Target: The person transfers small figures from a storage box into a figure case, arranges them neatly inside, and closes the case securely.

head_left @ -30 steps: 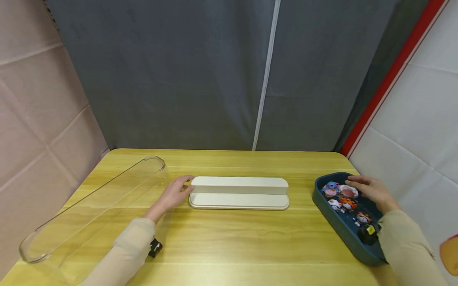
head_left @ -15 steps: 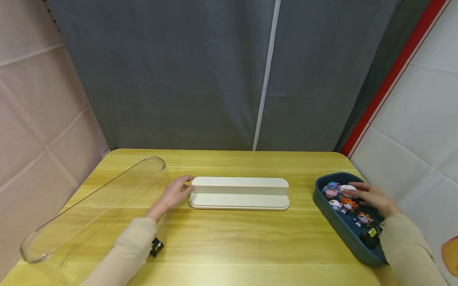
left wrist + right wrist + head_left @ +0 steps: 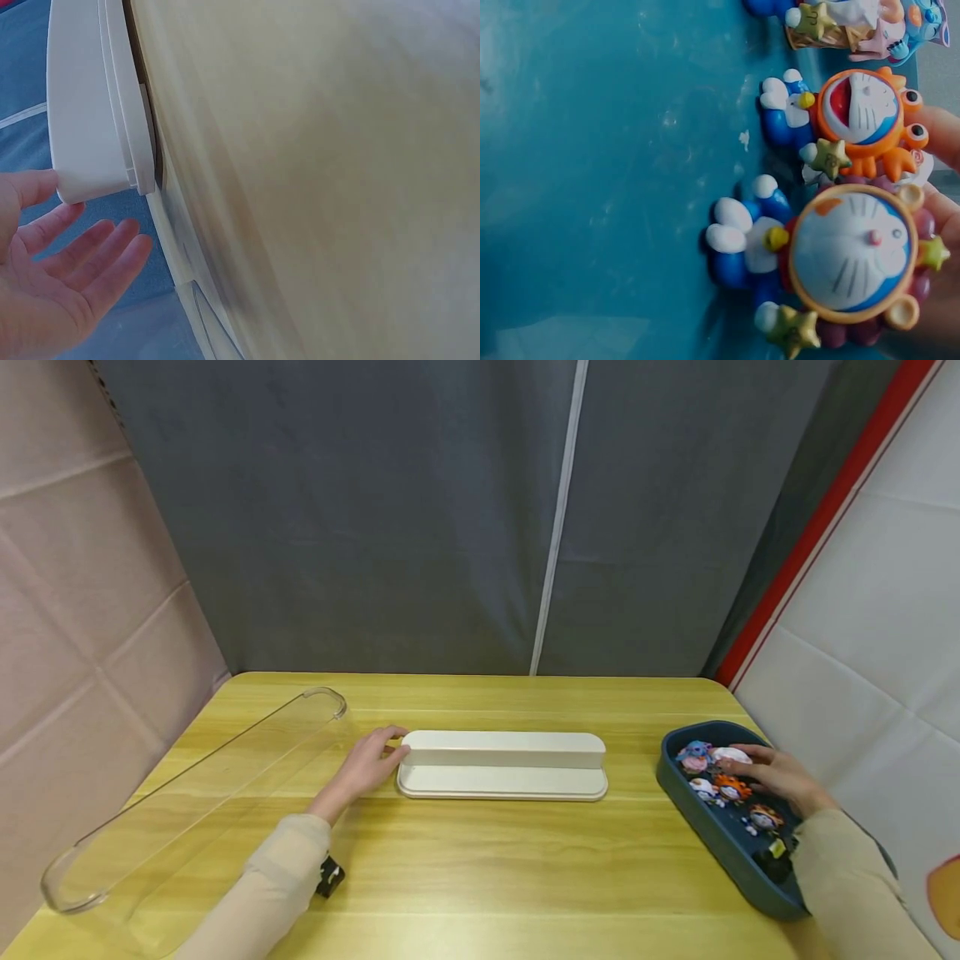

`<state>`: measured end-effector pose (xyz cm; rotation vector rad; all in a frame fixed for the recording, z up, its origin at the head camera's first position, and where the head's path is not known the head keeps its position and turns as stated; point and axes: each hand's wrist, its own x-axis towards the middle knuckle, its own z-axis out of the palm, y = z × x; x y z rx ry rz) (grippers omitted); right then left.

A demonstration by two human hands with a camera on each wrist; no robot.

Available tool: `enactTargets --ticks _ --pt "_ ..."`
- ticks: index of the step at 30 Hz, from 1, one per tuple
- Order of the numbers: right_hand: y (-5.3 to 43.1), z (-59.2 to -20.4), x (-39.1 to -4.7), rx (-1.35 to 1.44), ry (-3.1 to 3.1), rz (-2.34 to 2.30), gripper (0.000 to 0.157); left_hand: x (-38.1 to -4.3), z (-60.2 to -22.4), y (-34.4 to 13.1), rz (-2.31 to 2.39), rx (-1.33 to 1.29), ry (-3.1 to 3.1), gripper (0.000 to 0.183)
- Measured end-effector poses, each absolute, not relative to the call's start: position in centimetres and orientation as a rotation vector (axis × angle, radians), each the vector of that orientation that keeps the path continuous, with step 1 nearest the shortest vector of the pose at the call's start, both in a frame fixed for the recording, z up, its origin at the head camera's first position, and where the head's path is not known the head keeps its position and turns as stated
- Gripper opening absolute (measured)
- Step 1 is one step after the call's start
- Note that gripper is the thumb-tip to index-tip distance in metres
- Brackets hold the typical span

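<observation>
Left hand (image 3: 367, 766) is at the near-left end of the white stand (image 3: 502, 772), thumb and index tips touching its rounded corner, other fingers loose and slightly bent; nothing lifted, just light contact. Stand is smooth and matt, looks like plastic: long, low, a raised step along the back, flat ledge in front, rounded ends. It sits mid-table, on yellow wood-grain (image 3: 570, 877), glossy in front.

Right hand (image 3: 783, 783) is down in the blue tray (image 3: 712, 831) at the right side of the table, fingers bent over the white-and-pink figure (image 3: 727, 753). Fingertips look to be at it; whether they pinch it, I can't tell. Tray is deep-walled, rounded corners, smooth floor with a faint sheen.

Figures are small, shiny, hard-looking. From the right wrist, the orange figure (image 3: 859, 112) has bulging eyes and a gold star; the purple-edged figure (image 3: 855, 255) is rounder, with a tan ring round its face and blue-and-white limbs.

Transparent cover (image 3: 217, 810), long and trough-shaped with thick curved rim ends, lies slantwise left of the left hand. Behind the table, grey curtain (image 3: 360, 527), soft cloth, pale strip down it.
</observation>
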<state>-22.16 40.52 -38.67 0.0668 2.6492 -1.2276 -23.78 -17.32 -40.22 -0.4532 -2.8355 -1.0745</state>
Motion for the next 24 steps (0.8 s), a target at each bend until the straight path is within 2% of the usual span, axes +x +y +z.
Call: enactTargets --ticks 24 --pt "40.65 -38.32 -22.20 0.034 2.750 -1.258 0.061 -24.00 -40.22 -17.12 -1.052 -0.441 -2.839 0.034"
